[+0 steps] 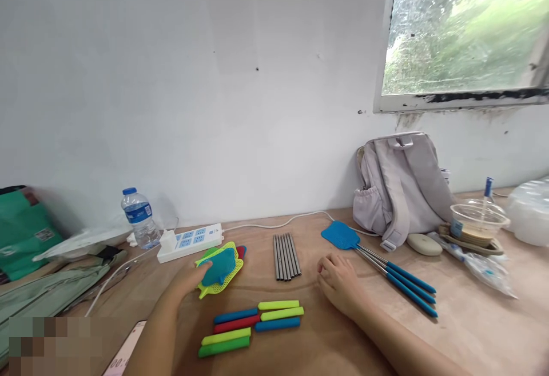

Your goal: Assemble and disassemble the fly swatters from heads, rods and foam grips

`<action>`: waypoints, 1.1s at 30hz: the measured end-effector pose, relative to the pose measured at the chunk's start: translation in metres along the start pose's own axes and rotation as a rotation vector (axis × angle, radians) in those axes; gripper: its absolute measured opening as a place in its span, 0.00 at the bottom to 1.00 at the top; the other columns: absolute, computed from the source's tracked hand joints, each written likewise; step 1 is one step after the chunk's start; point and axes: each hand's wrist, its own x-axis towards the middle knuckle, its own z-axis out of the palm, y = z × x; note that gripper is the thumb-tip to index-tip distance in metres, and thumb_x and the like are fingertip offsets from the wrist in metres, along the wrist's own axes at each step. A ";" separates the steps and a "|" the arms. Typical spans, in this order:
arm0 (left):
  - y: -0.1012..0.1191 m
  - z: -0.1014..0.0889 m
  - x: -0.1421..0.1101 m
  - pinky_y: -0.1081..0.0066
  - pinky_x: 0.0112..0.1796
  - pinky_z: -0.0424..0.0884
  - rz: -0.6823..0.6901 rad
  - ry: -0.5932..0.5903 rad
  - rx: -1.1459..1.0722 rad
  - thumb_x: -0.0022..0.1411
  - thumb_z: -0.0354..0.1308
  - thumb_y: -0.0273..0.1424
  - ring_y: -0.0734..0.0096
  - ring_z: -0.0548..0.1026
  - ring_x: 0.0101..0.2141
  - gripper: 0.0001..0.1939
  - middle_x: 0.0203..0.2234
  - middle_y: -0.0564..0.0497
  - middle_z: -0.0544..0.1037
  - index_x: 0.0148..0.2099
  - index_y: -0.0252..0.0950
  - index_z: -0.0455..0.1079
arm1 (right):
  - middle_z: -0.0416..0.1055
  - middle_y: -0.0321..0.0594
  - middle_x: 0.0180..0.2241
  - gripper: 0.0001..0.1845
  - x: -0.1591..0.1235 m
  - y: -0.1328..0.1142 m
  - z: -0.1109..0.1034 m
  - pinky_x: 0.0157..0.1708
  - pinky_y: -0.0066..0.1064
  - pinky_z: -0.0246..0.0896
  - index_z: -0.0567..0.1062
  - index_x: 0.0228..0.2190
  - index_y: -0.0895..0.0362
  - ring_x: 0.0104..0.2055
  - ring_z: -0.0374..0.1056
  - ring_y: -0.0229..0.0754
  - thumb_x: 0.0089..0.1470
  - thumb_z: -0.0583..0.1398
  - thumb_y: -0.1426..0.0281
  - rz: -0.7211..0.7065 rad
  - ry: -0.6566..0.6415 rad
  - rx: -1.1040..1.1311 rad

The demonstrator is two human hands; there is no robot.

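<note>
Swatter heads: I see a small pile (222, 267) on the table, left of the middle, with blue on top of yellow, and bits of green and red poking out.
Left hand: My left hand (193, 278) has its thumb on the pile's left edge. Its other fingers are hidden, so I cannot tell how hard it pinches.
Right hand: My right hand (338, 282) rests on the table, palm down, part open, fingers softly bent. I see nothing in it.
Metal tubes: A neat row (286, 257) lies between my hands.
Color grips: Blue, red, yellow and green ones (251, 324) lie closer to me.
Whole swatters: Three blue ones (342, 235) lie just past my right hand, heads stacked.
Table: It is brown (309, 347). A power strip (191, 243) and water bottle (141, 219) stand left; a backpack (401, 184) and cup (477, 224) sit right.
Room: White wall (257, 136), window (463, 33) up high on the right.
</note>
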 end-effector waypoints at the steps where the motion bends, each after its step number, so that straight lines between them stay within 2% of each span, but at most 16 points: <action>1: 0.002 0.001 -0.002 0.74 0.17 0.53 -0.020 -0.016 0.057 0.38 0.65 0.27 0.67 0.63 0.13 0.13 0.05 0.57 0.61 0.14 0.37 0.62 | 0.67 0.40 0.34 0.07 -0.004 0.006 -0.005 0.38 0.33 0.48 0.68 0.29 0.55 0.38 0.61 0.44 0.51 0.51 0.73 -0.014 0.023 -0.032; 3: 0.009 0.003 -0.006 0.73 0.19 0.56 -0.028 -0.018 0.188 0.42 0.63 0.29 0.62 0.68 0.17 0.09 0.09 0.55 0.65 0.18 0.36 0.65 | 0.68 0.41 0.34 0.07 -0.011 0.022 -0.015 0.39 0.34 0.47 0.69 0.30 0.55 0.38 0.61 0.45 0.52 0.51 0.73 -0.008 0.071 -0.121; 6: 0.022 0.004 -0.012 0.72 0.24 0.60 0.023 -0.031 0.268 0.44 0.59 0.30 0.58 0.72 0.27 0.03 0.17 0.51 0.72 0.25 0.35 0.69 | 0.68 0.43 0.35 0.10 -0.018 0.054 -0.028 0.39 0.36 0.47 0.71 0.34 0.56 0.38 0.61 0.47 0.52 0.51 0.73 0.108 0.139 -0.294; 9: 0.035 0.002 -0.019 0.70 0.29 0.63 0.103 -0.097 0.325 0.47 0.55 0.32 0.57 0.73 0.33 0.07 0.25 0.50 0.76 0.29 0.37 0.71 | 0.68 0.46 0.36 0.12 -0.019 0.082 -0.033 0.38 0.38 0.48 0.71 0.38 0.57 0.39 0.61 0.50 0.53 0.52 0.71 0.286 0.155 -0.429; 11: 0.042 0.000 -0.023 0.69 0.32 0.64 0.165 -0.126 0.387 0.48 0.53 0.37 0.57 0.73 0.36 0.12 0.29 0.49 0.77 0.32 0.38 0.72 | 0.69 0.46 0.36 0.11 -0.019 0.095 -0.032 0.37 0.38 0.49 0.72 0.36 0.57 0.39 0.62 0.51 0.54 0.52 0.67 0.344 0.097 -0.448; 14: 0.053 0.001 -0.032 0.67 0.34 0.65 0.238 -0.101 0.474 0.48 0.50 0.43 0.56 0.73 0.37 0.17 0.30 0.48 0.77 0.33 0.38 0.71 | 0.70 0.47 0.34 0.11 -0.017 0.104 -0.027 0.36 0.36 0.50 0.71 0.31 0.59 0.39 0.63 0.50 0.56 0.51 0.67 0.321 0.025 -0.464; 18: 0.066 0.014 -0.053 0.67 0.35 0.65 0.328 -0.086 0.447 0.47 0.49 0.46 0.56 0.72 0.37 0.20 0.31 0.48 0.75 0.34 0.37 0.70 | 0.68 0.50 0.32 0.10 -0.012 0.099 -0.026 0.35 0.37 0.51 0.69 0.30 0.61 0.37 0.64 0.50 0.57 0.49 0.72 0.269 0.071 -0.529; 21: 0.072 0.029 -0.076 0.67 0.37 0.65 0.370 -0.239 0.341 0.48 0.50 0.47 0.58 0.71 0.39 0.21 0.33 0.49 0.74 0.37 0.37 0.69 | 0.67 0.48 0.30 0.11 -0.007 0.077 -0.031 0.34 0.36 0.53 0.66 0.28 0.59 0.33 0.63 0.48 0.58 0.47 0.72 0.213 0.160 -0.406; 23: 0.073 0.041 -0.093 0.67 0.39 0.64 0.358 -0.400 0.260 0.50 0.51 0.47 0.59 0.70 0.40 0.23 0.37 0.48 0.74 0.41 0.36 0.68 | 0.65 0.46 0.28 0.12 -0.004 0.049 -0.036 0.33 0.35 0.54 0.64 0.27 0.58 0.31 0.62 0.45 0.59 0.45 0.70 0.139 0.212 -0.165; 26: 0.070 0.058 -0.118 0.66 0.42 0.63 0.270 -0.602 0.161 0.54 0.48 0.48 0.62 0.69 0.41 0.25 0.41 0.47 0.72 0.48 0.37 0.65 | 0.65 0.40 0.27 0.11 -0.002 -0.008 -0.043 0.30 0.31 0.56 0.63 0.31 0.56 0.30 0.62 0.41 0.60 0.44 0.67 0.043 0.161 0.323; 29: 0.066 0.070 -0.140 0.66 0.39 0.65 0.123 -0.811 -0.016 0.55 0.48 0.49 0.65 0.70 0.39 0.25 0.42 0.46 0.71 0.48 0.37 0.63 | 0.63 0.36 0.24 0.11 0.000 -0.062 -0.049 0.28 0.29 0.56 0.64 0.31 0.56 0.28 0.61 0.39 0.58 0.46 0.65 0.030 0.069 0.729; 31: 0.065 0.076 -0.151 0.68 0.34 0.67 0.023 -0.946 -0.161 0.54 0.51 0.48 0.67 0.72 0.34 0.23 0.40 0.46 0.71 0.46 0.37 0.62 | 0.62 0.34 0.24 0.12 0.005 -0.087 -0.052 0.27 0.28 0.56 0.64 0.28 0.56 0.27 0.60 0.37 0.57 0.47 0.62 0.063 0.047 0.979; 33: 0.063 0.079 -0.157 0.69 0.29 0.68 -0.028 -1.015 -0.251 0.53 0.54 0.45 0.70 0.72 0.29 0.21 0.36 0.48 0.71 0.45 0.38 0.60 | 0.59 0.31 0.22 0.12 0.010 -0.100 -0.054 0.22 0.27 0.55 0.62 0.27 0.55 0.22 0.58 0.35 0.55 0.49 0.61 0.127 0.033 1.168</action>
